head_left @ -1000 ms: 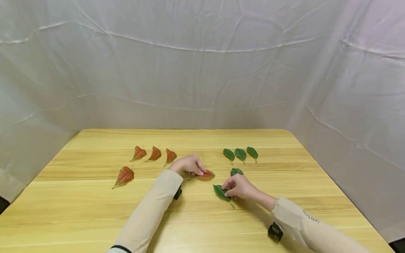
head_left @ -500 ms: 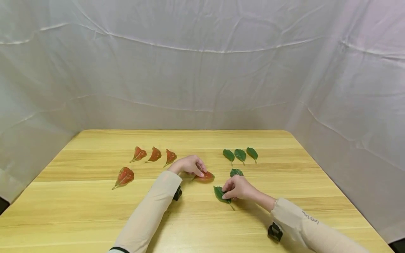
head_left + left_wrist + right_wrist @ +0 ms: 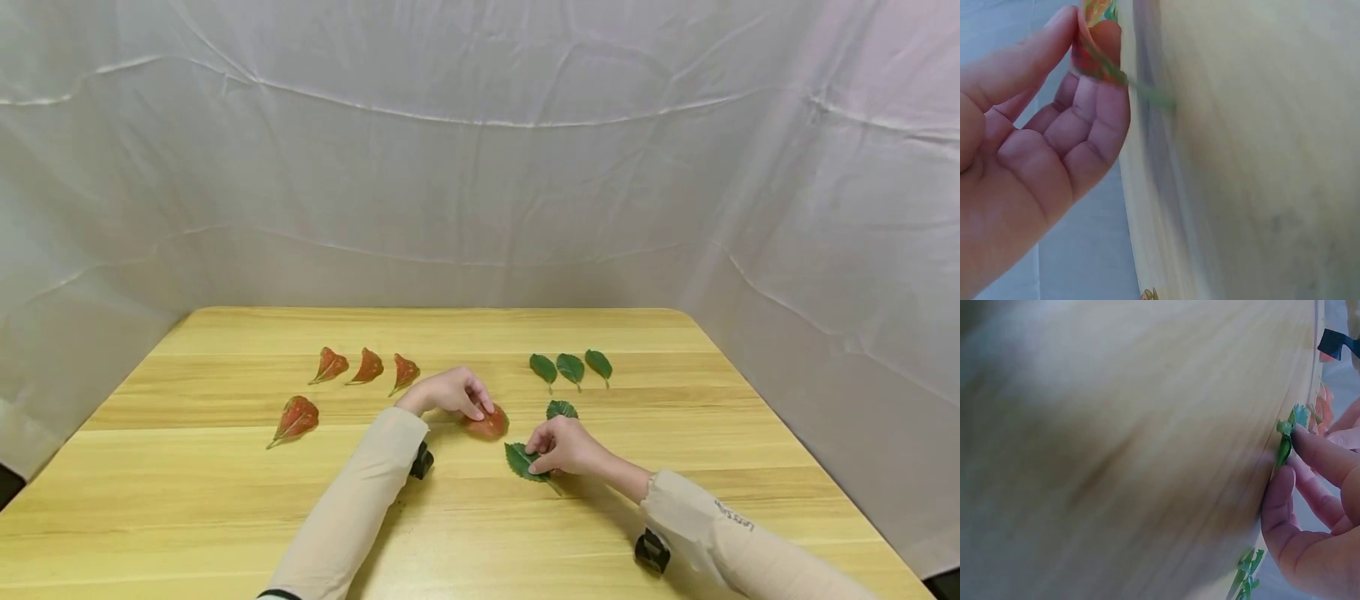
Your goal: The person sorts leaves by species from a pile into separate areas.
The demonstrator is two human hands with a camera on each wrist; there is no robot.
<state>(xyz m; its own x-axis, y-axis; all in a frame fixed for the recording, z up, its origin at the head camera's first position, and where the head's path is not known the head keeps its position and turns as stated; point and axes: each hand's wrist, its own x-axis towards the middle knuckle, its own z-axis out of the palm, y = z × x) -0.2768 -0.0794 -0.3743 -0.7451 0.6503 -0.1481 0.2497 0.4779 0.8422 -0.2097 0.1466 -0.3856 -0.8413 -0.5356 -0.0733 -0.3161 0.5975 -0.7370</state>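
Near the middle of the table, my left hand (image 3: 453, 392) pinches a red leaf (image 3: 491, 423) between thumb and fingers. In the left wrist view this leaf (image 3: 1094, 62) is curled, with its green stem sticking out over the tabletop. My right hand (image 3: 567, 446) pinches a green leaf (image 3: 519, 460) with a toothed edge, just nearer and to the right of the red one. The right wrist view shows the leaf (image 3: 1283, 447) between thumb and fingertip, close to the wood. Another green leaf (image 3: 562, 408) lies right behind my right hand, partly hidden by it.
Three red leaves (image 3: 366, 367) lie in a row at the back left, with one more red leaf (image 3: 296, 419) in front of them. A row of three green leaves (image 3: 570, 369) lies at the back right. Pale cloth (image 3: 480, 192) hangs around the wooden table (image 3: 480, 533).
The red leaf in my left hand has turned, so that more of its face shows and its stem no longer does. The green leaf in my right hand has shifted slightly.
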